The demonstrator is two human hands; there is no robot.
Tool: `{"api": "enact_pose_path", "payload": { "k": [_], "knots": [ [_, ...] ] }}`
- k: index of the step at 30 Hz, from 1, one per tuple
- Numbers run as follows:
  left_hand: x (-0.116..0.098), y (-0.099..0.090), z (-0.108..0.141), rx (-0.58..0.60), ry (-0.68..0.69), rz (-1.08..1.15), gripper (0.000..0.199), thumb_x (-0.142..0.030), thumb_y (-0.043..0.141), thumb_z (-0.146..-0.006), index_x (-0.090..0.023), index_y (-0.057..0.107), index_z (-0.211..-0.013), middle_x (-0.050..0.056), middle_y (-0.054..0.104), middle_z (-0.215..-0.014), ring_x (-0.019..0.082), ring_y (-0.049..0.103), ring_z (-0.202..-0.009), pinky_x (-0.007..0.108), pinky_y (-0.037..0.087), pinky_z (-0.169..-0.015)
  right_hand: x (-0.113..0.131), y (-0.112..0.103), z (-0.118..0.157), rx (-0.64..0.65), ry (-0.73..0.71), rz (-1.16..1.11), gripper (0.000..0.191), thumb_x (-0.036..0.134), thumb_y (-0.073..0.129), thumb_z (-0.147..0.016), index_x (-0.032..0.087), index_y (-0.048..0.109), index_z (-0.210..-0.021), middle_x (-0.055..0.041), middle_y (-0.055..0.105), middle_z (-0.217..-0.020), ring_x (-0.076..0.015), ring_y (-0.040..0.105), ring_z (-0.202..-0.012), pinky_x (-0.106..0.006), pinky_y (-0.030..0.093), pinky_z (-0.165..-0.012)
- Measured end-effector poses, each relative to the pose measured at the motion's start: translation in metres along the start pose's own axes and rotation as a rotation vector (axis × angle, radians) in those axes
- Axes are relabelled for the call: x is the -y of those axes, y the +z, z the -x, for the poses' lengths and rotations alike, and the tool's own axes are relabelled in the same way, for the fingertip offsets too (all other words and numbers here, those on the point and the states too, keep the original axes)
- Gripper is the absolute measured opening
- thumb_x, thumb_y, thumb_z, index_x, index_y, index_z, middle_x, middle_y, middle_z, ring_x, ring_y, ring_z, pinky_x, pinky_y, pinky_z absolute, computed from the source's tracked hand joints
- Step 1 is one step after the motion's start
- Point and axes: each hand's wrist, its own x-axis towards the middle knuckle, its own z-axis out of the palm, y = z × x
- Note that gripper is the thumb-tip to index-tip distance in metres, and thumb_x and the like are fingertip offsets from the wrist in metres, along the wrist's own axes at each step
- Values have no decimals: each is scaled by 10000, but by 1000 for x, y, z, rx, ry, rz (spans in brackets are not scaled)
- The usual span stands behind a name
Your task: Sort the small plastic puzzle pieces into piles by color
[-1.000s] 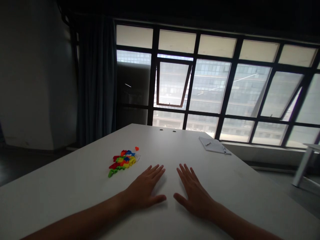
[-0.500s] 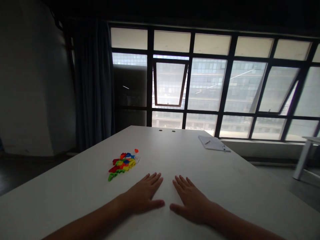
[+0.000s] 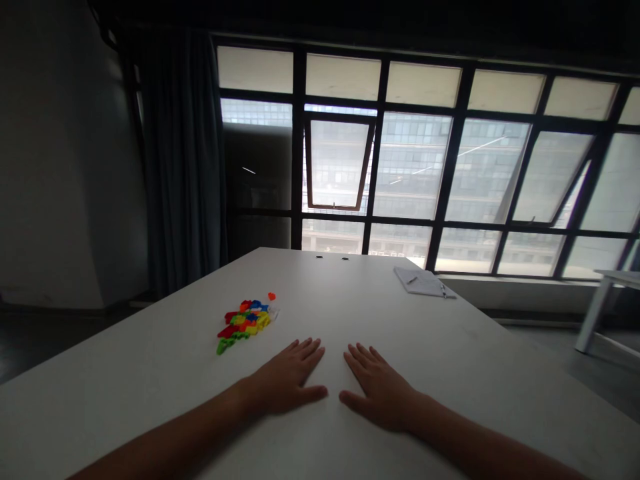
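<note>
My left hand lies flat on the white table, fingers stretched out and nothing in it. Beside it, a small gap away, my right hand also rests palm down with its fingers extended and holds nothing. Beyond my left hand and to its left is a pile of small plastic pieces in red, yellow, green, blue, orange and white; they look like toy building pieces. One orange-red piece sits apart behind the pile. Neither hand touches any of them.
Toward the far right edge of the table lie white papers with a pen on top and another pen at their edge. Two dark round grommets are near the far edge. Another white table stands at the right, before the windows.
The view has shifted slightly, so everything sits a little higher in the picture. Both hands stay flat on the table, and the pieces have not moved.
</note>
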Motion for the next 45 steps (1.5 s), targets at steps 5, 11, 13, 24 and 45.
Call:
{"api": "enact_pose_path", "payload": {
  "k": [5,11,13,24,45],
  "knots": [
    [-2,-2,1,1,-6,3,875,-780,354,-947,-276,160,-1635,76,120,-1686,346,145,-1559,545,158,-1259,-1,0,0,-13,-4,-3,920,756,347,-961,106,278,-1607,-176,196,-1665,-348,137,-1560,-526,126,-1274],
    [-3,-4,1,12,-16,8,878,-783,356,-943,-276,165,-1634,72,123,-1686,346,143,-1559,549,157,-1259,-1,1,0,-23,-6,-27,896,739,361,-968,116,282,-1607,-173,204,-1664,-342,143,-1562,-533,136,-1270],
    [-3,-3,1,3,-11,9,876,-783,360,-943,-280,168,-1634,72,129,-1685,347,151,-1557,549,164,-1257,-1,1,0,-34,-10,-39,878,731,372,-970,132,293,-1606,-166,216,-1662,-340,150,-1562,-539,144,-1267],
    [-2,-3,1,9,-15,12,867,-782,358,-944,-295,164,-1634,60,129,-1687,345,148,-1558,553,171,-1257,-2,3,0,-39,0,-15,878,725,361,-972,117,300,-1603,-170,230,-1659,-335,174,-1558,-521,140,-1272],
    [-5,-3,1,-5,-14,14,892,-796,360,-933,-271,188,-1634,76,145,-1684,348,161,-1556,543,172,-1257,1,1,1,-29,15,21,870,727,319,-981,115,309,-1599,-163,234,-1659,-339,183,-1553,-516,155,-1273]
  ]
}}
